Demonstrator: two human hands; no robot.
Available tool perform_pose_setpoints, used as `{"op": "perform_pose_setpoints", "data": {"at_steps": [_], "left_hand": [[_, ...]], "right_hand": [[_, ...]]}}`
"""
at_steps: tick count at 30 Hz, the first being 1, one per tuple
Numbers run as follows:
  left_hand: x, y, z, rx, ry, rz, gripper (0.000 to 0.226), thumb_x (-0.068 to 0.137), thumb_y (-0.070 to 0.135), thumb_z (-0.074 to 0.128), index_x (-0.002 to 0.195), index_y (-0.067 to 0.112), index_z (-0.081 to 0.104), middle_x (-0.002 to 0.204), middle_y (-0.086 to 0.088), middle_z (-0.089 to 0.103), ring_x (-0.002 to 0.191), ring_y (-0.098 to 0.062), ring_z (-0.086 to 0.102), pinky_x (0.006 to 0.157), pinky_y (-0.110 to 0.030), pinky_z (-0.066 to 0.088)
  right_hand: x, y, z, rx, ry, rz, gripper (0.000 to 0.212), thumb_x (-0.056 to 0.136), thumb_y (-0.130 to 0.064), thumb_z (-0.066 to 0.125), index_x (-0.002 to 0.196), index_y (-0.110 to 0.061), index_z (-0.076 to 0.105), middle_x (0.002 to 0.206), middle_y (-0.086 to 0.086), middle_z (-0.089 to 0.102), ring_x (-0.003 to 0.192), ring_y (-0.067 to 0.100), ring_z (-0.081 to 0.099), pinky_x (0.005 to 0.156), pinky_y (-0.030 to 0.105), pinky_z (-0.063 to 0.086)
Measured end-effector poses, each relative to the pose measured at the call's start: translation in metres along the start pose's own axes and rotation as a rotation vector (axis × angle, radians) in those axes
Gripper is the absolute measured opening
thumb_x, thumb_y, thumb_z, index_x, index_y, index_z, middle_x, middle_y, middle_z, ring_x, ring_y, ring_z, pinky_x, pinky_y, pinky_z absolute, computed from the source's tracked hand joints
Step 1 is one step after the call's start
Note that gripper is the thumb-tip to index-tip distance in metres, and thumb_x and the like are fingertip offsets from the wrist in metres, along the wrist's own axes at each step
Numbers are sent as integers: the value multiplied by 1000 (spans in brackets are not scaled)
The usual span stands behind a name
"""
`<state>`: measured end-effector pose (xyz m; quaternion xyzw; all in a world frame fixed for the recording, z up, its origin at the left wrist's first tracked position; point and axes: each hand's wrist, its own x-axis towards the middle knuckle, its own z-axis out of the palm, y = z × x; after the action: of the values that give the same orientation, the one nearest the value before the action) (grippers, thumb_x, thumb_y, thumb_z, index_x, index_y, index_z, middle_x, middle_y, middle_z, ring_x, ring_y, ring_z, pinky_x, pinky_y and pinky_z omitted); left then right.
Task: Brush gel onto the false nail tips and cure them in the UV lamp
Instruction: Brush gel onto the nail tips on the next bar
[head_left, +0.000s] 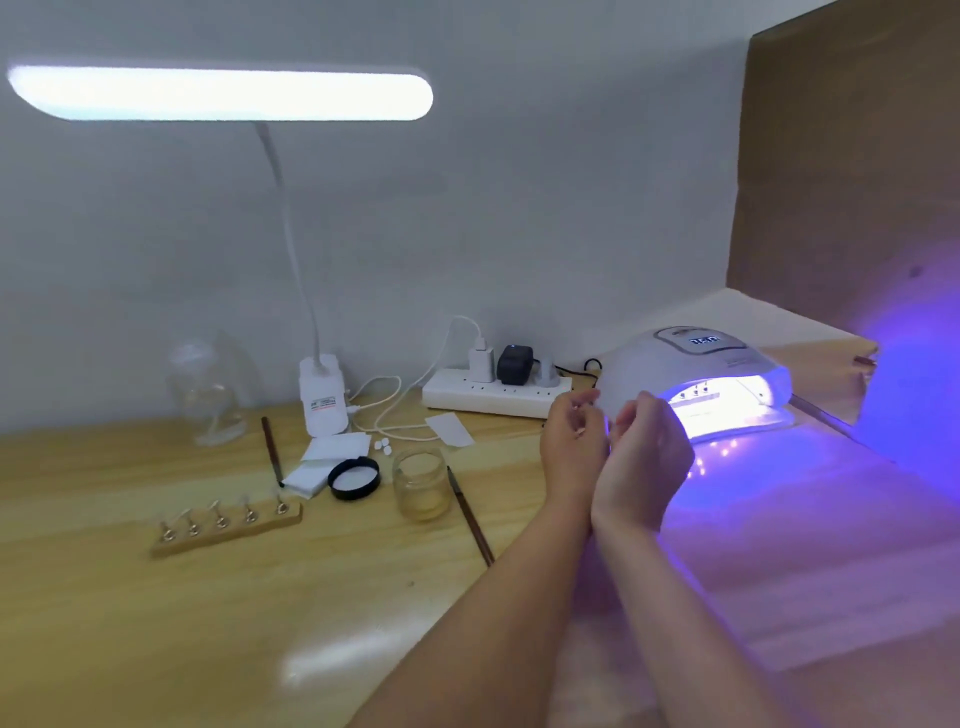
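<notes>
The white UV lamp (696, 364) stands at the right of the wooden table, lit violet, with small stands visible inside its opening. My left hand (571, 447) and my right hand (647, 457) are held close together just in front of the opening, fingers curled toward each other. Whatever lies between the fingertips is too small and blurred to make out. A wooden holder (228, 527) with several metal stands sits at the left. Between them are an open glass jar (420, 486), its black lid (354, 478) and a brush (470, 519).
A second brush (271, 449) and white wipes (317, 467) lie near the desk lamp's base (322, 395), with three small white tips (383, 446) beside them. A power strip (493, 395) runs along the wall. Another brush (821, 415) lies right of the UV lamp, below a brown board (841, 156).
</notes>
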<state>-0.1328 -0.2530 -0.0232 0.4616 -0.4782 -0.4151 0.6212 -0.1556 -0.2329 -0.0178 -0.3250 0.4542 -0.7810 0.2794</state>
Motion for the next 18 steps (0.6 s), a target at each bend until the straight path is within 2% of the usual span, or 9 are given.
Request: {"op": "perform_pose_setpoints", "data": {"at_steps": [2,5,7,9,10,12,14,16,18], "left_hand": [[-8,16,-17,6,-56,112,24,89,0,45,99,18,56,73,3,52,56,-6,48,54,-11,40],[-24,37,-66,212,-86,439,31,87,-2,50,92,28,55,74,12,53,54,-1,47,56,-11,39],[-31,46,-114,458,-27,618,33,86,-1,54,95,32,54,77,14,54,57,-3,49,56,-11,39],[-36,52,-168,636,88,664,33,84,-2,55,96,28,56,79,13,55,61,-4,50,55,-8,37],[-38,54,-194,710,164,647,31,83,-2,56,97,26,56,80,13,55,62,-4,50,55,-7,36],[-44,54,-243,868,340,546,30,80,-3,58,101,19,57,88,5,57,71,-2,50,61,-9,34],[-50,49,-284,977,457,333,41,77,0,62,116,11,54,111,-8,56,94,-14,51,78,-20,35],[-57,40,-311,981,452,50,64,76,7,66,133,10,39,130,-12,47,117,-26,44,95,-35,35],[-63,31,-323,975,369,-131,82,74,15,72,142,13,24,137,-10,43,125,-28,40,103,-39,32]], "right_hand": [[-5,5,0,-30,-62,-45,27,75,-30,38,54,-13,37,52,-1,39,47,5,35,47,17,31],[-17,15,3,-88,-228,-118,29,80,-33,38,56,-17,33,52,-5,32,52,11,31,52,27,29],[-22,22,5,-267,-407,-244,34,85,-32,43,54,-23,33,49,-5,31,51,9,28,52,30,27],[-29,27,7,-516,-566,-359,34,85,-30,48,53,-26,37,48,-10,43,48,7,37,49,28,31],[-32,29,7,-614,-619,-384,32,82,-31,50,52,-25,38,50,-14,47,49,4,42,47,23,32],[-39,30,9,-785,-709,-395,29,77,-35,52,56,-21,38,49,-12,48,49,6,44,45,19,32],[-44,30,11,-947,-771,-406,29,78,-38,55,62,-21,38,52,-9,49,52,6,45,46,21,31],[-48,27,14,-1081,-781,-433,28,80,-41,55,69,-23,37,56,-9,51,56,10,47,47,21,29],[-52,22,17,-1211,-781,-483,26,84,-46,50,79,-25,36,59,-10,51,55,13,45,46,22,25]]}}
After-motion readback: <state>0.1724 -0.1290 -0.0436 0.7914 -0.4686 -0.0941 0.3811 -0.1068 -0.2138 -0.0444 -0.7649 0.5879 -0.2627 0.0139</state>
